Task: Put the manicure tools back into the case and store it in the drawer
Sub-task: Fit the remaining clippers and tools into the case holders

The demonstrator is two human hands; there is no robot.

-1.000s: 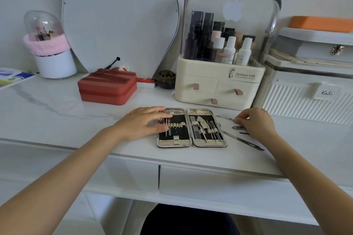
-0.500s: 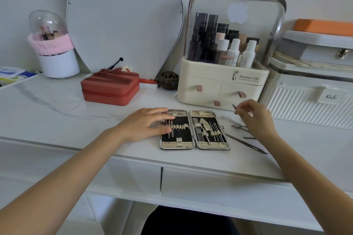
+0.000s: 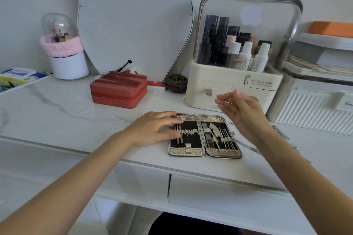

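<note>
Case [image 3: 205,136] lay open flat near the front edge of the desktop [image 3: 76,112], both halves part-filled. Left hand [image 3: 152,129] rested flat, fingers spread, on the case's left half, pinning it, gripping nothing. Right hand [image 3: 240,108] was raised above the right half; possibly a thin tool pinched in the fingertips, too blurred to tell. Loose tools [image 3: 248,146] lay on the desktop just right of the case. They looked light, stiff, slick metal with sharp tips: pinch mid-shank, slide under the loops.
</note>
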